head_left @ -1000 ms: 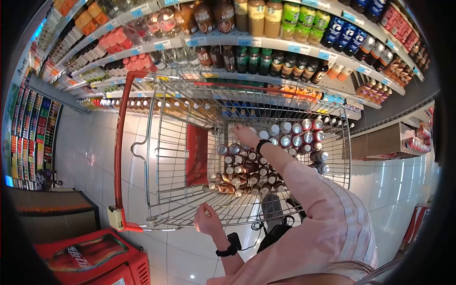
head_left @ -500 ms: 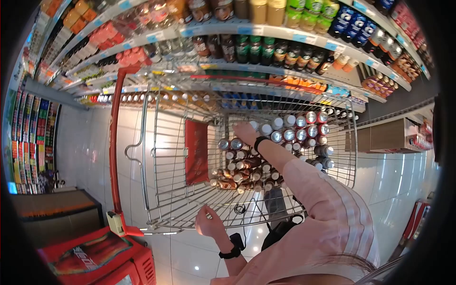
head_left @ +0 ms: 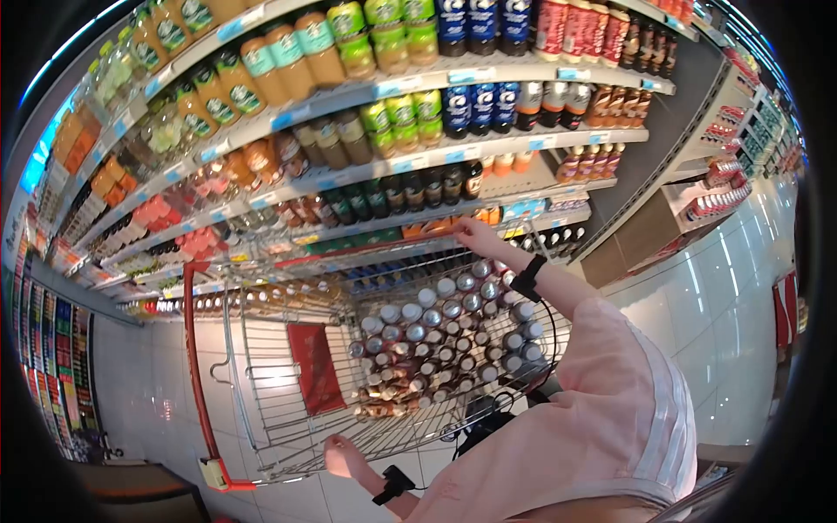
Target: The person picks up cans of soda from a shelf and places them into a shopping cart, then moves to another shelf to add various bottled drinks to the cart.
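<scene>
Looks like a reach, bottles (head_left: 446, 356) in the cart (head_left: 316, 370), right hand (head_left: 477, 236) over its far side, left hand (head_left: 345, 457) by the near one, can't tell if fingers are apart, but any grab needs them spread.

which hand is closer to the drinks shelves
The right hand, by the far rim of the shopping cart; the left hand is beside its near rim.
</scene>
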`<state>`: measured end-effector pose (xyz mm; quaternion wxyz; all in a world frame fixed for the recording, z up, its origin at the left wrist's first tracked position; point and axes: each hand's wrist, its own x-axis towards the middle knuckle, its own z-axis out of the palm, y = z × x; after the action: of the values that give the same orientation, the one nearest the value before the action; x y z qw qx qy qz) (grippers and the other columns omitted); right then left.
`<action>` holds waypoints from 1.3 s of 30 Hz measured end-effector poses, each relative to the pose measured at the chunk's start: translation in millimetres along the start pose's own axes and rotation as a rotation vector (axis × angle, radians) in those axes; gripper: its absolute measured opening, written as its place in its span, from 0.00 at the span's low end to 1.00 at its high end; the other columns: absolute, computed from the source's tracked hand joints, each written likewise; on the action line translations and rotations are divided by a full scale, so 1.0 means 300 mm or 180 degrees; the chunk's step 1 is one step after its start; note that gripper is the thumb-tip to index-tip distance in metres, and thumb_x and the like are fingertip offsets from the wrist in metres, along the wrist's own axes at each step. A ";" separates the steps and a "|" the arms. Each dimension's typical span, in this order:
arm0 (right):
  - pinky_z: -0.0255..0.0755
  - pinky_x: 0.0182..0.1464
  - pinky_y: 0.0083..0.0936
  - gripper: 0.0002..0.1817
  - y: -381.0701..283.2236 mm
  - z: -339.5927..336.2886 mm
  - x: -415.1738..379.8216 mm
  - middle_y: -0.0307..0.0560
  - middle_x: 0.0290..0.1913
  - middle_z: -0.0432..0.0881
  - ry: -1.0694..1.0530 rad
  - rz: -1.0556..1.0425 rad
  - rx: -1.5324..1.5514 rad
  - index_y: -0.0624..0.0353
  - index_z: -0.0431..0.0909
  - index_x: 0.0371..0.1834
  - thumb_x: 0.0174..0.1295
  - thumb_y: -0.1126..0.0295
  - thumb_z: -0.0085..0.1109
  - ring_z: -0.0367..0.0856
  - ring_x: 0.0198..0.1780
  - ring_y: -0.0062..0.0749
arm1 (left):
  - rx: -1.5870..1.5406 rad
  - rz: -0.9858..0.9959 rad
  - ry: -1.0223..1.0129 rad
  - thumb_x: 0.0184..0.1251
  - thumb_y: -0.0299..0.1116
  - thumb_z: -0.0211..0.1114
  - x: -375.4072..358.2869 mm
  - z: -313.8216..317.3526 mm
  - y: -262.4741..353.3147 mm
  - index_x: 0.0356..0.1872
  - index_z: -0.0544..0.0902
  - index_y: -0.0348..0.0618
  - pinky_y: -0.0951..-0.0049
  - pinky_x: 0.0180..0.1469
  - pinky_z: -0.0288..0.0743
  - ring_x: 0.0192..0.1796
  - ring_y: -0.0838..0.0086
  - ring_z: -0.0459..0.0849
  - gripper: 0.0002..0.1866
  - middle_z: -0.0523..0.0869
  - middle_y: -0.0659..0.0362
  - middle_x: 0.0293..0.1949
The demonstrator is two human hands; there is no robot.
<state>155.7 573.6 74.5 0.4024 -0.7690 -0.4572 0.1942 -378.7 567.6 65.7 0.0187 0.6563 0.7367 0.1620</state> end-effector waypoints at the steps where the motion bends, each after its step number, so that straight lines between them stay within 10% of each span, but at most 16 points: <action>1: 0.74 0.41 0.31 0.16 0.050 -0.076 0.008 0.49 0.35 0.81 0.0134 0.0188 0.0089 0.59 0.75 0.45 0.52 0.66 0.57 0.81 0.38 0.39 | 0.0037 -0.0039 0.0064 0.55 0.33 0.61 0.000 0.006 0.001 0.26 0.82 0.44 0.60 0.29 0.72 0.27 0.57 0.81 0.05 0.83 0.53 0.25; 11: 0.66 0.57 0.42 0.31 0.592 -0.548 0.239 0.68 0.58 0.68 0.1568 0.1593 -0.0798 0.53 0.56 0.66 0.58 0.64 0.51 0.71 0.55 0.56 | 0.0228 0.0048 0.0189 0.52 0.34 0.63 -0.007 0.028 -0.014 0.25 0.83 0.44 0.60 0.28 0.72 0.24 0.55 0.80 0.06 0.83 0.53 0.22; 22: 0.66 0.57 0.36 0.21 0.731 -0.668 0.402 0.50 0.52 0.76 0.1287 0.0893 -0.1870 0.51 0.74 0.50 0.53 0.59 0.59 0.71 0.56 0.49 | 0.0211 -0.0191 -0.0202 0.57 0.42 0.58 -0.025 -0.071 0.109 0.33 0.84 0.40 0.57 0.37 0.74 0.33 0.51 0.82 0.15 0.84 0.47 0.31; 23: 0.67 0.56 0.37 0.25 1.000 -0.589 0.521 0.55 0.55 0.74 0.1867 0.0793 -0.0883 0.56 0.73 0.51 0.48 0.60 0.62 0.71 0.56 0.52 | 0.0207 -0.0174 -0.0184 0.57 0.42 0.58 -0.027 -0.077 0.124 0.33 0.84 0.40 0.57 0.37 0.74 0.32 0.51 0.82 0.15 0.84 0.47 0.31; 32: 0.70 0.53 0.39 0.26 0.763 -0.698 0.405 0.53 0.57 0.73 0.0882 0.0971 -0.1440 0.56 0.72 0.51 0.48 0.58 0.62 0.74 0.52 0.52 | 0.0424 -0.0299 -0.0104 0.57 0.39 0.58 -0.016 -0.030 0.063 0.30 0.83 0.42 0.60 0.36 0.73 0.30 0.58 0.82 0.12 0.84 0.52 0.28; 39: 0.72 0.44 0.42 0.27 0.710 -0.664 0.237 0.54 0.51 0.72 0.1703 0.1111 -0.1798 0.56 0.65 0.54 0.51 0.62 0.62 0.75 0.46 0.54 | 0.0125 -0.0332 0.0169 0.53 0.35 0.62 0.000 0.011 0.030 0.24 0.83 0.43 0.61 0.29 0.73 0.26 0.58 0.81 0.07 0.83 0.54 0.22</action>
<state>441.1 491.9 29.5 0.2414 -0.9382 -0.2349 -0.0799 -369.3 569.1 65.1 -0.0053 0.6128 0.7731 0.1637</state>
